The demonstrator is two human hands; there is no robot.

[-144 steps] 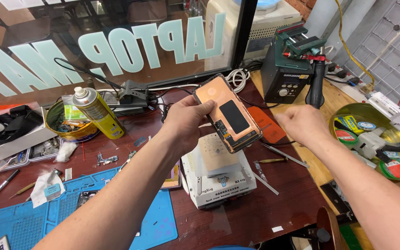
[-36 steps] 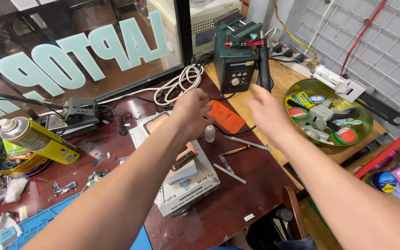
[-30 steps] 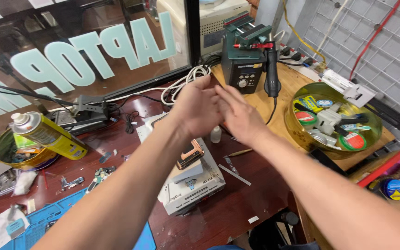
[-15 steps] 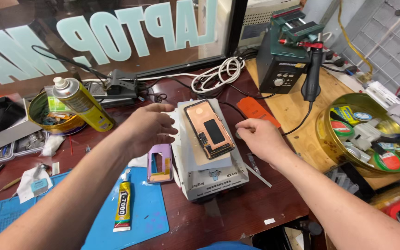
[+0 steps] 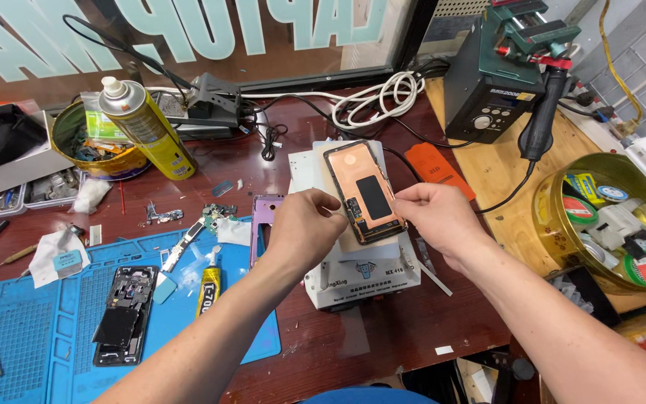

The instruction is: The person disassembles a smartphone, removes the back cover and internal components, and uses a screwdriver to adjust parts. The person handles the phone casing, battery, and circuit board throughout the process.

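A copper-backed phone screen panel (image 5: 364, 193) lies face down on the pad of a white heating-plate machine (image 5: 360, 269) at the table's middle. My left hand (image 5: 304, 228) rests at the panel's near left edge, fingers pinched against it. My right hand (image 5: 435, 217) pinches the panel's near right edge. A purple phone frame (image 5: 263, 217) lies just left of the machine, partly under my left hand.
A blue work mat (image 5: 39, 322) at the left carries a black opened phone (image 5: 122, 314) and a glue tube (image 5: 208, 288). A yellow spray can (image 5: 147, 131) stands behind. A dark hot-air station (image 5: 495, 82) and a gold bowl of tape rolls (image 5: 614, 224) sit at the right.
Earlier both hands held the panel up in the air. It now lies on the machine's pad, and both hands have closed in on its near edges.
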